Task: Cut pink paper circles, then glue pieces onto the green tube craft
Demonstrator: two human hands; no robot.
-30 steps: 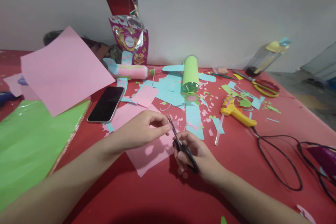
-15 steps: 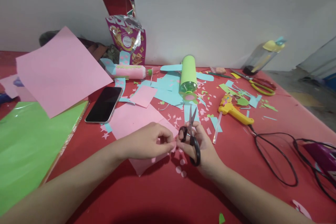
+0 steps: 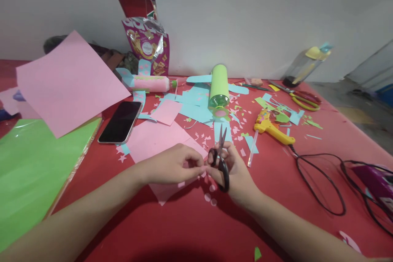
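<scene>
1. Left hand (image 3: 172, 166): From where I stand, thumb and fingers are closed to a narrow pinch on a small paper piece (image 3: 203, 172). The piece is located between both hands, just above the red table (image 3: 172, 229).
2. Right hand (image 3: 236, 174): Thumb tip meets the same piece. The other fingers retain the scissors (image 3: 223, 166), blades slightly parted and pointing away from the person. Which finger passes through which loop, I cannot tell.
3. Done: Several pink discs (image 3: 207, 197) lie loose just below the hands and appear fully cut. The pink bottle (image 3: 152, 84) carries blue fins with pink spots.
4. Left: The piece at the fingertips is not yet laid with the discs; its outline is too small to verify. The pink sheets (image 3: 159, 141) beneath the left hand retain a large uncut area. The green bottle (image 3: 219, 82) has blue fins on which I see no spots.
5. Status: Cutting appears partway through; the number of discs required cannot be determined.
</scene>
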